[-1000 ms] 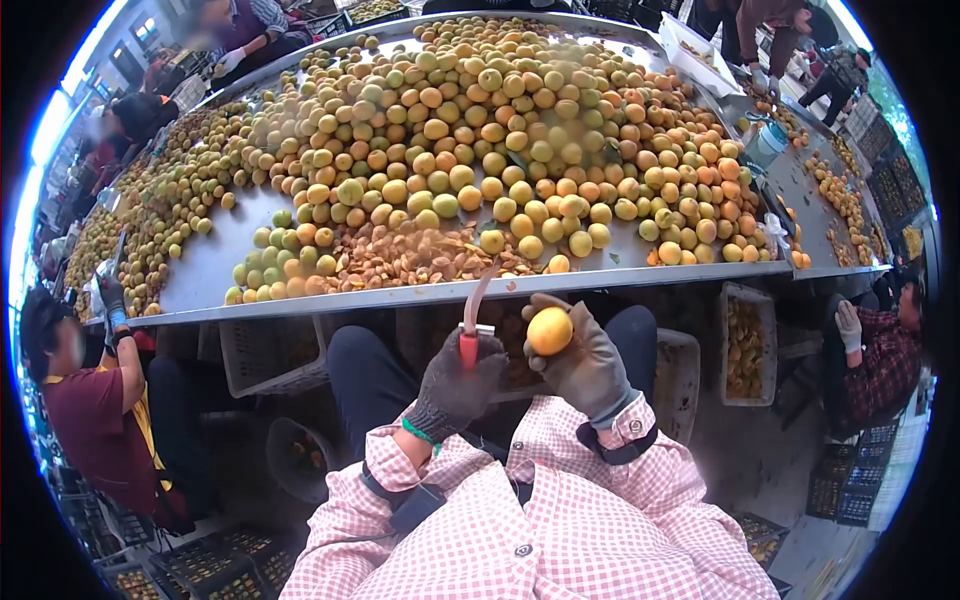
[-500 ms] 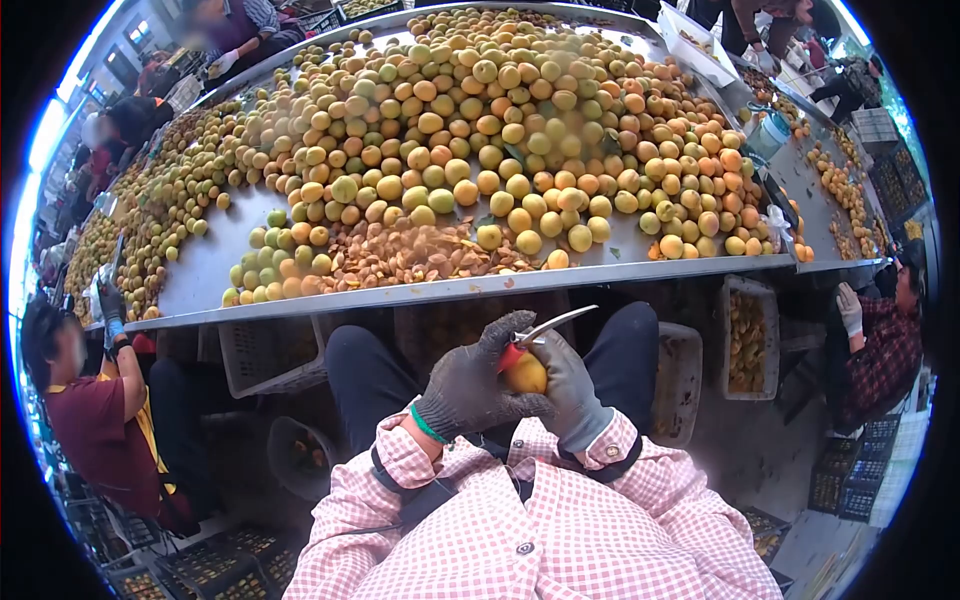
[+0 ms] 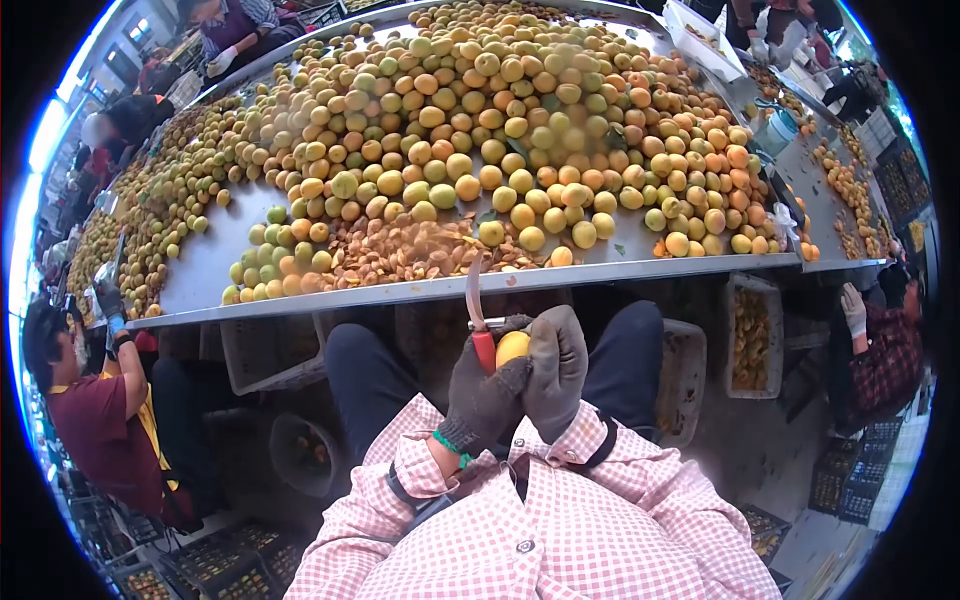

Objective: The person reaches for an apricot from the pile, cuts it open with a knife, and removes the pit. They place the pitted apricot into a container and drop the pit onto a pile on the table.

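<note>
My left hand (image 3: pixel 481 392), in a dark glove, is closed round the red handle of a curved knife (image 3: pixel 474 300), whose blade points up toward the table edge. Beside it my right hand (image 3: pixel 555 375), gloved in grey, is closed on a yellow fruit (image 3: pixel 513 347). The two hands touch, and the fruit sits between them, partly covered by fingers. Just beyond the hands, a pile of brown pits (image 3: pixel 400 250) lies on the metal table (image 3: pixel 238 240), with a large heap of yellow and green fruit (image 3: pixel 430 120) behind it.
Crates stand under the table at the left (image 3: pixel 262 355) and right (image 3: pixel 752 335), with a bucket (image 3: pixel 303 455) lower left. A person in a maroon shirt (image 3: pixel 105 425) is at the left, another in plaid (image 3: pixel 885 350) at the right. A white tray (image 3: pixel 703 42) rests at the back right.
The knife swung from pointing right back to upright. My hands first came together round the fruit, then turned and rose slightly, my right hand's fingers now pointing up.
</note>
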### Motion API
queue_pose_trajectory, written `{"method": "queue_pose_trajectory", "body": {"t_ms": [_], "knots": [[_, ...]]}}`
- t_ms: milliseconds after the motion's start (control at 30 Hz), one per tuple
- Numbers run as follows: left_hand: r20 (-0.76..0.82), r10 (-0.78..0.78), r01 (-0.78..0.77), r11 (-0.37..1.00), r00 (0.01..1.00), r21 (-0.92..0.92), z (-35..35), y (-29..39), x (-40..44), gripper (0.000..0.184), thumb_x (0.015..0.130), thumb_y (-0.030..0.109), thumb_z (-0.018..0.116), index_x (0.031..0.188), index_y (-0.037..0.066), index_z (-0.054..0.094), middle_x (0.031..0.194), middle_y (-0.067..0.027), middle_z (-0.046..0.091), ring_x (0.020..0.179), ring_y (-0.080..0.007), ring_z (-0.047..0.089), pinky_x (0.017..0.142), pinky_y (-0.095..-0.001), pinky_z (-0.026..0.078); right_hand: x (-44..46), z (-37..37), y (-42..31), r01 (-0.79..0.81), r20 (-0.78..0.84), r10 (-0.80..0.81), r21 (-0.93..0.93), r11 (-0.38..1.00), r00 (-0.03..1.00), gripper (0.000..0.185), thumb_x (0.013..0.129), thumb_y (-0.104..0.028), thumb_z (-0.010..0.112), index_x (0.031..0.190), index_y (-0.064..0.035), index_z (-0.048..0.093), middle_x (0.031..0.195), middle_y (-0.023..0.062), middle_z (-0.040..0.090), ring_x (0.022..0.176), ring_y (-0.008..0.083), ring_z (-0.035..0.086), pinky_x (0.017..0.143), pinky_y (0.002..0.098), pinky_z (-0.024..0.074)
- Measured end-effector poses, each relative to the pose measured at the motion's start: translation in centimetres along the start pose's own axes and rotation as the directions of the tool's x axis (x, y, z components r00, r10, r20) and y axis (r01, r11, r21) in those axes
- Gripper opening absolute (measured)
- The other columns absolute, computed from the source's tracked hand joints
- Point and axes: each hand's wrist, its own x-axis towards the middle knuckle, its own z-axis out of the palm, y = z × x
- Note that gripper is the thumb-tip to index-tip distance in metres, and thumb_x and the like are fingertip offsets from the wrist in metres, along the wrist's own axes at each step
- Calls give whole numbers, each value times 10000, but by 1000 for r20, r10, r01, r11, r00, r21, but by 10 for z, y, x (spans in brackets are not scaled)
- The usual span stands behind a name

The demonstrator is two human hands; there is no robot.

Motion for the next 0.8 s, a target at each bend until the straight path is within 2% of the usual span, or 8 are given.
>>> {"method": "queue_pose_trajectory", "body": {"t_ms": [200, 267, 333, 400, 467, 667, 733, 800], "knots": [[130, -174, 163, 983, 976, 87, -15, 10, 10, 565, 751, 189, 756, 1229, 45, 491, 1085, -91, 619, 969, -188, 610, 829, -306, 488, 12, -15, -8, -218, 70, 241, -244, 945, 968, 223, 978, -205, 473, 815, -61, 522, 695, -28, 528, 564, 46, 478, 517, 213, 409], [324, 194, -335, 816, 926, 471, -20, 13, 16, 681, 689, 307, 819, 1231, 61, 489, 1045, -124, 645, 930, -238, 651, 801, -331, 507, 5, -27, -15, -418, 174, 420, -50, 907, 891, 242, 832, -80, 575, 1065, -18, 568, 917, 84, 552, 849, 187, 555, 765, 283, 459], [390, 270, -448, 742, 880, 499, -19, 14, 19, 749, 643, 398, 836, 1230, 73, 504, 1023, -144, 654, 916, -272, 666, 796, -353, 514, 2, -23, -23, -286, 191, 343, -273, 918, 920, 281, 799, -83, 576, 1073, -19, 573, 927, 105, 557, 851, 216, 558, 775, 302, 459], [391, 331, -477, 794, 859, 376, -16, 6, 18, 700, 663, 361, 829, 1223, 69, 526, 1034, -128, 653, 922, -249, 660, 813, -341, 506, 7, -8, -25, 448, 340, -292, -690, 569, 894, 223, 984, -175, 446, 806, -63, 522, 708, -23, 517, 631, 40, 482, 569, 197, 402], [396, 280, -414, 855, 875, 312, -10, 6, 11, 612, 713, 293, 796, 1220, 67, 539, 1056, -120, 646, 951, -220, 642, 843, -318, 488, 0, -2, -25, -180, -72, 184, 53, 982, 980, 209, 981, -146, 445, 800, -62, 506, 729, -25, 503, 650, 34, 462, 571, 199, 392], [166, -110, 154, 946, 980, -287, -3, -3, 2, 541, 772, 162, 737, 1241, 24, 506, 1198, -116, 557, 1094, -188, 542, 928, -333, 444, 5, -11, -1, 248, 25, -247, -185, 951, 969, 151, 938, -87, 453, 800, -60, 506, 765, 9, 522, 629, 85, 472, 576, 245, 414], [348, 349, -493, 584, 870, 645, -13, -8, 9, 441, 821, 119, 658, 1238, 85, 520, 1188, -96, 580, 1060, -239, 587, 914, -347, 462, 7, -11, -6, 615, 380, -487, -408, 675, 786, 232, 976, -168, 391, 804, -56, 498, 844, 49, 537, 666, 116, 490, 620, 260, 432], [298, 285, -403, 767, 911, 499, -14, -11, 5, 407, 886, 217, 596, 1266, 111, 496, 1183, -79, 585, 1041, -269, 595, 893, -373, 475, 10, -8, -4, 538, 351, -426, -344, 770, 834, 238, 987, -173, 402, 802, -61, 501, 822, 59, 544, 651, 130, 503, 593, 267, 433]]}}
